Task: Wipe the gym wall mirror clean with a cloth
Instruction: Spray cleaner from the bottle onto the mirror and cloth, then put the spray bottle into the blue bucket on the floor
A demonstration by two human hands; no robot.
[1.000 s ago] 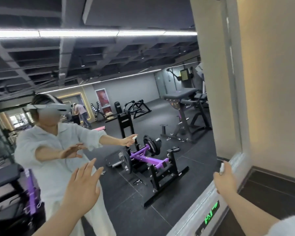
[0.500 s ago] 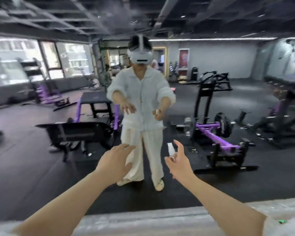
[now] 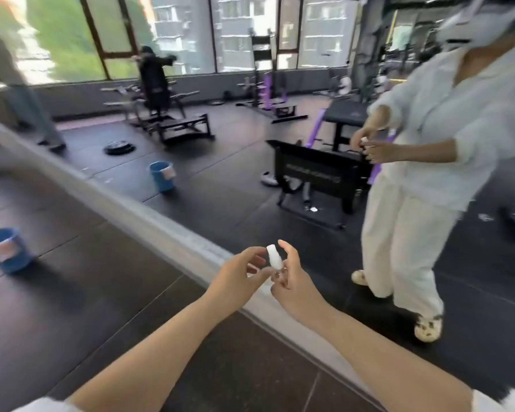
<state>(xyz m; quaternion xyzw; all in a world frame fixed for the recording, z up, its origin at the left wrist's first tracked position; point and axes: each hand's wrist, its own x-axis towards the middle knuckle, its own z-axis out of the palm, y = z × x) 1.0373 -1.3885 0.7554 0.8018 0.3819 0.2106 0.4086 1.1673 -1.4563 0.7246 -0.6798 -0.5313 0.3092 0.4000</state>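
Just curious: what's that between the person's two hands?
In the head view, a small white bottle sits between the left hand and right hand, pinched by both.

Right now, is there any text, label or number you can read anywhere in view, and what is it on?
None can be read.
Black bench reflected in the mirror: a line of lettering on its side panel, too blurred to read.
Blue bucket on the floor: a pale label patch, no legible characters.
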